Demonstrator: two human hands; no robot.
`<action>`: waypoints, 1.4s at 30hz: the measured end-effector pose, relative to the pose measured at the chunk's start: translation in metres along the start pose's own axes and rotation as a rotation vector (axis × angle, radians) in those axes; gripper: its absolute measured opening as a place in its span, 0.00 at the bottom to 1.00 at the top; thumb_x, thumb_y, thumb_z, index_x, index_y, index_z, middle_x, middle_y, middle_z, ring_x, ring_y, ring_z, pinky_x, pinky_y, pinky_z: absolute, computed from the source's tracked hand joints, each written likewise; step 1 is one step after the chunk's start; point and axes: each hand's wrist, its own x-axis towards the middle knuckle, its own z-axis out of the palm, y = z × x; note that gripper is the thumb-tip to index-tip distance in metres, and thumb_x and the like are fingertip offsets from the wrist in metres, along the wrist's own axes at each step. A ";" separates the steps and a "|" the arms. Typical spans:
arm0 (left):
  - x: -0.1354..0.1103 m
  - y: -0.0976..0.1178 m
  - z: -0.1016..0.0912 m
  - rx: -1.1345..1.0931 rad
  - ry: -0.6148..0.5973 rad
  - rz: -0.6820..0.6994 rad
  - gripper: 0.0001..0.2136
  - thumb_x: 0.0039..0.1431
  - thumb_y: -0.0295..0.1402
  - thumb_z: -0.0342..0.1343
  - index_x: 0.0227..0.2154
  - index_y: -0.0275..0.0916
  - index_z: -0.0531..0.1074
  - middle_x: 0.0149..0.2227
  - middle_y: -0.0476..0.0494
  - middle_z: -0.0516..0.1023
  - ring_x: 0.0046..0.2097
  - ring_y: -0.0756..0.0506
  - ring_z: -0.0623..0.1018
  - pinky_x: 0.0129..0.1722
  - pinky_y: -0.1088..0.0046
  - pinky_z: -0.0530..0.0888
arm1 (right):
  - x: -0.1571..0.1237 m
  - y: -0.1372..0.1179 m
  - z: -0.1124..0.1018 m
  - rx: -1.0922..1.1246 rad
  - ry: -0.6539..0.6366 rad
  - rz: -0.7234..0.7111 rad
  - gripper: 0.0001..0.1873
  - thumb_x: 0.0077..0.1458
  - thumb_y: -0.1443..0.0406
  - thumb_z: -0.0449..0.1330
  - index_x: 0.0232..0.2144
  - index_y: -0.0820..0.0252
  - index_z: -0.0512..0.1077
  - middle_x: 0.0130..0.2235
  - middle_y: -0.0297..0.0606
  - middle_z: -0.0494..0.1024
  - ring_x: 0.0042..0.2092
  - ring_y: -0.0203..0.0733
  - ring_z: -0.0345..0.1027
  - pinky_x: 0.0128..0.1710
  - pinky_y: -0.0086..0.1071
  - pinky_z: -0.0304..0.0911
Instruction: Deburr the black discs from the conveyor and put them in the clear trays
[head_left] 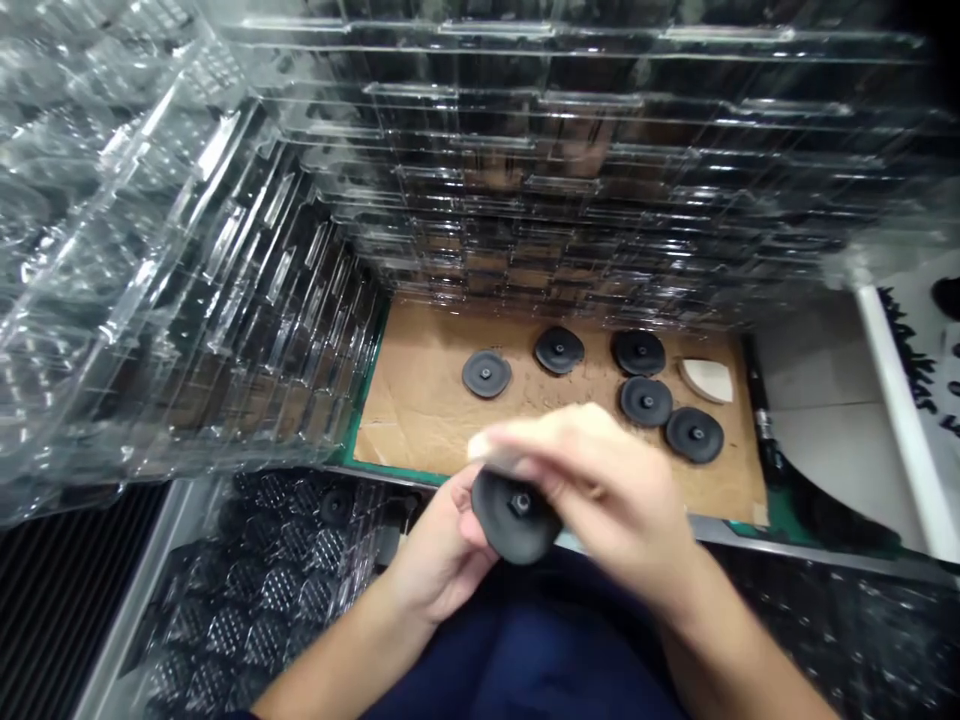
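Observation:
A round black rubber disc (516,515) with a small metal centre is held in front of me over my lap. My left hand (439,555) cups it from below and the left, fingers curled on its rim. Blurred by motion, my right hand (592,480) lies across its top with fingers bent over it. Several more black discs lie on a brown cardboard sheet (420,400) beyond my hands, among them one at the left (486,374) and one at the right (694,435).
Tall stacks of clear plastic trays (172,260) wall in the cardboard at the left and back (600,180). A white wedge-shaped piece (709,380) lies on the cardboard's right. Black moulded trays (277,580) sit low at the left. A white table edge (900,420) runs along the right.

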 end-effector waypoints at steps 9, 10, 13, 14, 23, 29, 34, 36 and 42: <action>0.001 0.009 -0.002 -0.130 -0.001 -0.025 0.31 0.27 0.38 0.75 0.41 0.41 0.77 0.41 0.45 0.81 0.42 0.43 0.79 0.46 0.71 0.72 | -0.061 0.070 0.036 -0.025 -0.019 0.446 0.12 0.59 0.62 0.55 0.35 0.57 0.79 0.33 0.38 0.82 0.36 0.43 0.76 0.35 0.34 0.71; 0.002 0.008 -0.001 -0.133 -0.013 -0.029 0.30 0.27 0.37 0.75 0.41 0.41 0.77 0.41 0.46 0.81 0.42 0.43 0.79 0.46 0.71 0.72 | -0.060 0.067 0.034 -0.021 -0.006 0.464 0.12 0.59 0.62 0.55 0.36 0.58 0.79 0.34 0.38 0.82 0.36 0.42 0.76 0.34 0.34 0.71; 0.003 0.006 0.004 -0.141 -0.082 -0.021 0.28 0.30 0.37 0.74 0.41 0.42 0.78 0.41 0.47 0.81 0.42 0.43 0.80 0.44 0.73 0.73 | -0.044 0.037 0.016 -0.028 0.146 0.489 0.12 0.60 0.63 0.56 0.43 0.57 0.76 0.41 0.39 0.81 0.38 0.40 0.76 0.33 0.30 0.70; 0.004 0.005 0.005 -0.140 -0.089 -0.006 0.27 0.31 0.37 0.74 0.40 0.42 0.78 0.41 0.47 0.81 0.42 0.45 0.80 0.44 0.74 0.73 | -0.036 0.023 0.009 -0.041 0.216 0.457 0.11 0.60 0.64 0.56 0.44 0.56 0.75 0.43 0.39 0.81 0.39 0.40 0.75 0.33 0.30 0.69; 0.006 0.005 0.003 -0.064 0.004 0.071 0.25 0.34 0.31 0.73 0.41 0.46 0.77 0.40 0.50 0.81 0.40 0.47 0.79 0.44 0.74 0.73 | -0.012 -0.032 0.004 -0.033 -0.029 0.053 0.10 0.59 0.72 0.53 0.40 0.62 0.73 0.31 0.35 0.79 0.30 0.36 0.70 0.31 0.31 0.64; 0.003 0.007 0.010 -0.075 -0.120 0.031 0.25 0.34 0.38 0.73 0.40 0.42 0.78 0.39 0.46 0.81 0.44 0.45 0.78 0.51 0.72 0.71 | -0.009 -0.030 0.000 -0.065 0.053 -0.048 0.12 0.61 0.72 0.51 0.43 0.67 0.72 0.30 0.37 0.77 0.30 0.37 0.67 0.31 0.34 0.62; 0.003 0.009 0.001 -0.110 -0.126 0.032 0.28 0.30 0.37 0.74 0.40 0.43 0.78 0.41 0.46 0.82 0.43 0.45 0.79 0.46 0.72 0.73 | -0.029 -0.028 -0.021 -0.154 -0.075 0.065 0.11 0.58 0.73 0.53 0.41 0.62 0.72 0.29 0.33 0.76 0.28 0.34 0.66 0.29 0.30 0.60; 0.004 0.008 0.002 -0.108 -0.140 0.034 0.28 0.30 0.38 0.74 0.40 0.44 0.79 0.42 0.47 0.82 0.44 0.46 0.79 0.47 0.76 0.72 | -0.029 -0.028 -0.025 -0.283 -0.029 0.074 0.12 0.59 0.73 0.52 0.42 0.62 0.73 0.30 0.36 0.77 0.29 0.36 0.67 0.30 0.32 0.59; -0.001 0.012 0.008 -0.047 -0.276 0.014 0.25 0.37 0.40 0.71 0.42 0.41 0.77 0.40 0.48 0.81 0.42 0.45 0.80 0.46 0.74 0.73 | -0.008 -0.011 -0.023 -0.133 0.067 -0.044 0.14 0.62 0.72 0.51 0.41 0.55 0.75 0.36 0.34 0.79 0.35 0.36 0.69 0.36 0.31 0.62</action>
